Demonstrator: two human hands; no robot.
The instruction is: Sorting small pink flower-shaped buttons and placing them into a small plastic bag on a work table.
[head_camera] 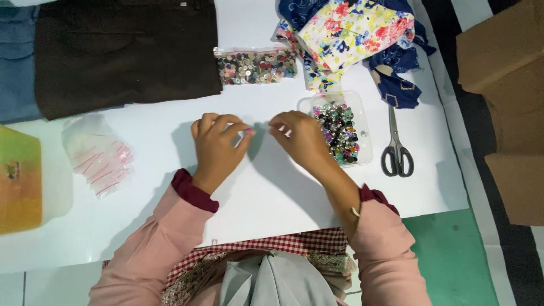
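The white table [266, 198] took up most of the view, w/ everything spread on it. Biggest was the dark brown folded cloth [124, 54] at the far left, a blue cloth [17, 68] beside it at the edge. Far right of centre sat the heap of floral fabric pieces, blue & cream w/ red flowers [354, 34]. At my near left stood a yellow-green translucent plastic box [20, 181], & next to it a bunch of small clear zip bags w/ red lines [96, 153]. A clear bag of mixed buttons [255, 67] lay btwn the brown cloth & the florals. A clear plastic tub of shiny beads/buttons [340, 133] sat just right of my right hand [300, 139], grey-handled scissors [395, 144] beyond it. My left hand [218, 144] was near the right, both over the table centre. Fingers [246, 131] of each hand were pinched on something tiny & pale [250, 131] held btwn the two hands; couldn't tell what it was.
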